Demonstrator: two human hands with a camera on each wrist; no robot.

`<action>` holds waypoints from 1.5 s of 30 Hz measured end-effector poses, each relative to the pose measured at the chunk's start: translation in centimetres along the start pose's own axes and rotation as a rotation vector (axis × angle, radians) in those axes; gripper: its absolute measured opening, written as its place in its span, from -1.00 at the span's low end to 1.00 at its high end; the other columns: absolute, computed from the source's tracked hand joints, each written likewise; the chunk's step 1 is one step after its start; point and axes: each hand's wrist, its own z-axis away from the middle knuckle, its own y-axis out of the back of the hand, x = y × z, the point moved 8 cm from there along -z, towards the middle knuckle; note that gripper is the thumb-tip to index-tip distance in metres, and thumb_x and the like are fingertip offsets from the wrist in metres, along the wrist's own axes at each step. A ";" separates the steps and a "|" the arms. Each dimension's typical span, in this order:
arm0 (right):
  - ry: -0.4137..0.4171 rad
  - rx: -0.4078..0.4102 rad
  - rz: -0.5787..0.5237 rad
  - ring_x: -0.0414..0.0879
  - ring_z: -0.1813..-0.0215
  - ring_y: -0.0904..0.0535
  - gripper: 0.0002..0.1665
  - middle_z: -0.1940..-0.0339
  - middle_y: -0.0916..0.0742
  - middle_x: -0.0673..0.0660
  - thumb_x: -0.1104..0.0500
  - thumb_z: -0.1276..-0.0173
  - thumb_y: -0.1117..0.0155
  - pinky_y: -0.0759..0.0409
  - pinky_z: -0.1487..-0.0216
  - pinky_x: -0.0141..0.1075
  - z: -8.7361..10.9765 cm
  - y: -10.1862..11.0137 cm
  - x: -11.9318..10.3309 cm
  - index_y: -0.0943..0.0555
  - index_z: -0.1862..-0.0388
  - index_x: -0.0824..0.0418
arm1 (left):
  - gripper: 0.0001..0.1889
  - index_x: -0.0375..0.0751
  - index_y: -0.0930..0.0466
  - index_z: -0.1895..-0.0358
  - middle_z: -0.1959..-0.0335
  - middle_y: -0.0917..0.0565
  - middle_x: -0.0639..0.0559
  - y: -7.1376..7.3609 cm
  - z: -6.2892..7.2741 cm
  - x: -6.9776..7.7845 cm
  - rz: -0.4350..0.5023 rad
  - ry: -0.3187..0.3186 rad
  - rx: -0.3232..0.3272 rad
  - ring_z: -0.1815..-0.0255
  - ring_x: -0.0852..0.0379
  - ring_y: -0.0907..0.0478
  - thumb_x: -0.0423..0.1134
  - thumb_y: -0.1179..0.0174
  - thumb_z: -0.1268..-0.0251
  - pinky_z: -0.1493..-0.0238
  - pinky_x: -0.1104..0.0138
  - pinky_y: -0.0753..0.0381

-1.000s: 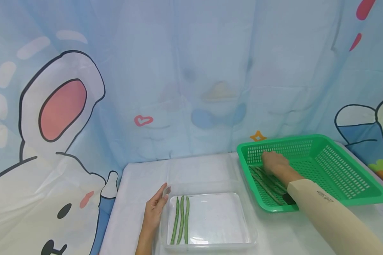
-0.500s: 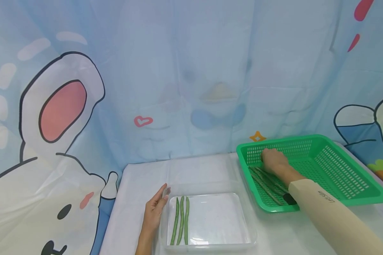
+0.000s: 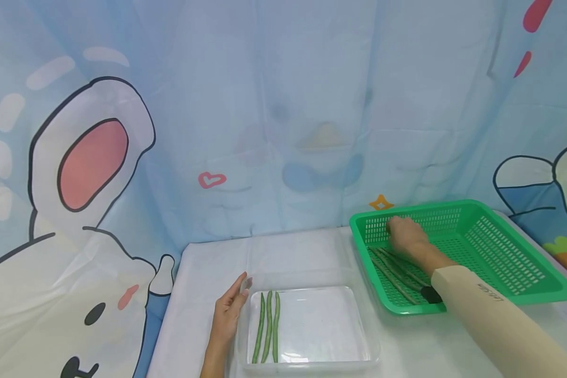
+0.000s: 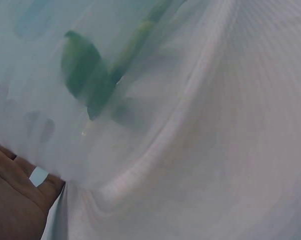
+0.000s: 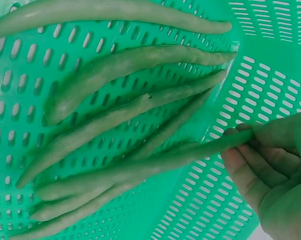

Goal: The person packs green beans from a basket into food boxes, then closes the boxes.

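In the head view my left hand (image 3: 226, 310) holds the left wall of a clear plastic box (image 3: 328, 325), near its far corner. Three green beans (image 3: 268, 328) lie side by side along that box's left end. My right hand (image 3: 408, 237) is inside the green basket (image 3: 538, 299). The right wrist view shows its thumb and fingertips pinching one end of a green bean (image 5: 190, 156), whose other end is down among several more green beans (image 5: 110, 112). The left wrist view catches only part of the left hand (image 4: 20, 195); the box grip is not clear there.
A white cloth covers the table (image 3: 212, 262), with the basket standing right of the box. Behind hangs a light blue printed curtain (image 3: 283, 105). A black object (image 3: 431, 295) sits at the right wrist, by the basket's near wall.
My right hand has risen very slightly at the far left of the basket. The left hand, the box and its three green beans have stayed in place.
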 end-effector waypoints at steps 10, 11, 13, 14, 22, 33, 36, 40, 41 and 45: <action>0.129 0.132 -0.078 -0.09 0.56 -0.27 -0.71 0.58 -0.58 0.16 0.46 -0.44 -0.02 -0.28 0.51 -0.22 0.6 1.8 -1.9 -0.66 0.41 0.37 | -0.47 -0.18 -0.39 -0.54 -0.46 -0.53 -0.13 0.0 0.0 0.0 -0.002 0.002 0.001 -0.55 0.01 -0.40 -0.17 -0.13 -0.62 -0.37 0.66 -0.27; 0.141 0.145 -0.078 -0.11 0.56 -0.24 -0.70 0.60 -0.54 0.11 0.46 -0.44 -0.03 -0.24 0.51 -0.24 0.7 2.0 -2.1 -0.65 0.44 0.34 | -0.48 -0.17 -0.40 -0.54 -0.46 -0.53 -0.13 0.1 0.0 0.0 -0.003 0.006 0.005 -0.55 0.01 -0.39 -0.17 -0.13 -0.62 -0.38 0.66 -0.26; 0.160 0.165 -0.073 -0.12 0.58 -0.29 -0.71 0.61 -0.56 0.11 0.45 -0.44 -0.05 -0.28 0.53 -0.23 0.9 2.4 -2.6 -0.66 0.43 0.34 | -0.48 -0.14 -0.41 -0.54 -0.46 -0.53 -0.13 0.1 0.1 0.0 -0.009 0.010 0.009 -0.56 0.01 -0.38 -0.16 -0.13 -0.61 -0.38 0.67 -0.25; 0.169 0.174 -0.066 -0.11 0.57 -0.36 -0.72 0.57 -0.62 0.16 0.45 -0.45 -0.07 -0.36 0.53 -0.22 0.9 2.6 -2.8 -0.68 0.40 0.37 | -0.48 -0.14 -0.41 -0.54 -0.46 -0.53 -0.13 0.1 0.1 0.0 -0.010 0.011 0.010 -0.56 0.00 -0.37 -0.16 -0.13 -0.62 -0.38 0.67 -0.24; 0.180 0.178 -0.085 0.11 0.42 -0.69 -0.74 0.08 -0.78 0.48 0.38 -0.51 -0.16 -0.64 0.40 -0.05 1.0 3.7 -3.9 -0.74 -0.01 0.45 | -0.47 -0.19 -0.39 -0.54 -0.46 -0.52 -0.16 0.1 0.0 0.2 0.007 0.009 0.002 -0.55 0.01 -0.39 -0.19 -0.13 -0.61 -0.37 0.66 -0.27; 0.183 0.244 -0.120 0.38 0.02 -0.73 -0.72 -0.02 -0.76 0.49 0.35 -0.50 -0.23 -0.73 0.09 0.17 1.4 5.4 -4.7 -0.71 -0.09 0.45 | -0.48 -0.20 -0.39 -0.54 -0.45 -0.55 -0.08 0.0 0.0 0.1 0.015 0.005 0.000 -0.52 0.01 -0.42 -0.19 -0.13 -0.61 -0.37 0.65 -0.30; 0.208 0.280 -0.127 0.36 0.06 -0.74 -0.72 -0.03 -0.76 0.49 0.36 -0.49 -0.24 -0.73 0.15 0.13 1.5 6.0 -5.1 -0.71 -0.09 0.45 | -0.48 -0.21 -0.39 -0.54 -0.46 -0.53 -0.11 -0.1 0.1 0.1 0.023 0.007 -0.003 -0.53 0.00 -0.42 -0.20 -0.12 -0.62 -0.37 0.65 -0.30; 0.237 0.306 -0.160 0.35 0.01 -0.73 -0.73 -0.04 -0.77 0.46 0.38 -0.51 -0.21 -0.71 0.08 0.16 1.6 6.9 -6.0 -0.72 -0.09 0.43 | -0.48 -0.19 -0.39 -0.55 -0.46 -0.53 -0.10 -0.1 0.1 0.1 0.017 0.011 -0.003 -0.53 0.00 -0.41 -0.19 -0.12 -0.62 -0.37 0.65 -0.30; 0.247 0.313 -0.167 0.35 -0.02 -0.73 -0.73 -0.04 -0.78 0.45 0.39 -0.51 -0.20 -0.71 0.04 0.18 1.7 7.2 -6.4 -0.73 -0.09 0.42 | -0.48 -0.19 -0.39 -0.54 -0.46 -0.53 -0.09 0.0 0.1 0.1 0.012 0.012 -0.001 -0.53 0.00 -0.41 -0.19 -0.12 -0.62 -0.37 0.65 -0.30; 0.278 0.344 -0.177 0.31 0.02 -0.75 -0.75 0.02 -0.80 0.42 0.38 -0.52 -0.21 -0.70 0.00 0.20 2.1 8.5 -8.1 -0.75 -0.06 0.39 | -0.48 -0.18 -0.40 -0.54 -0.45 -0.55 -0.08 0.0 0.1 0.1 0.002 0.012 0.005 -0.55 0.00 -0.39 -0.19 -0.12 -0.62 -0.37 0.65 -0.29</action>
